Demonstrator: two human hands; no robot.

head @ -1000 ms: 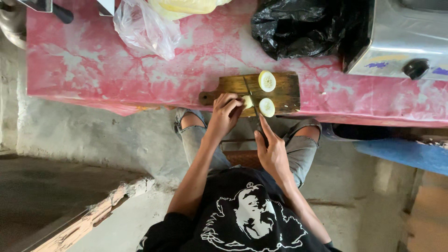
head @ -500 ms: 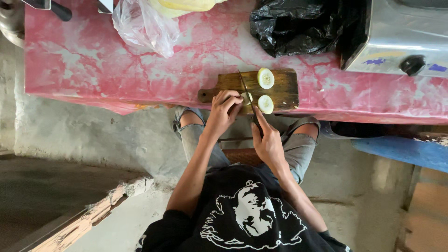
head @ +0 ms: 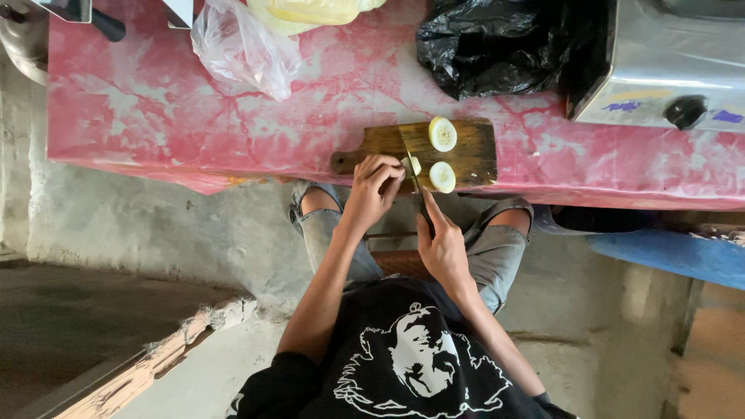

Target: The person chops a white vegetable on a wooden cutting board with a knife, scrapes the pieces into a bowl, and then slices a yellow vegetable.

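Pink marbled surface (head: 194, 116) against grey concrete wall, board (head: 473, 151) at near edge, left hand (head: 371, 190) pinning vegetable (head: 411, 165), right hand (head: 441, 244) gripping knife (head: 411, 167), black bag (head: 497, 43) behind.

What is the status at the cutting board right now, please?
Left hand pins a pale vegetable piece on the wooden board. Right hand grips the knife, blade on the piece. Two cut rounds lie beside the blade; nothing obstructing.

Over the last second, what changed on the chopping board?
Very little. The right hand keeps the knife on the pale vegetable piece that the left hand steadies; any blade shift is too slight to tell. Two cut slices and the wooden board stayed put.
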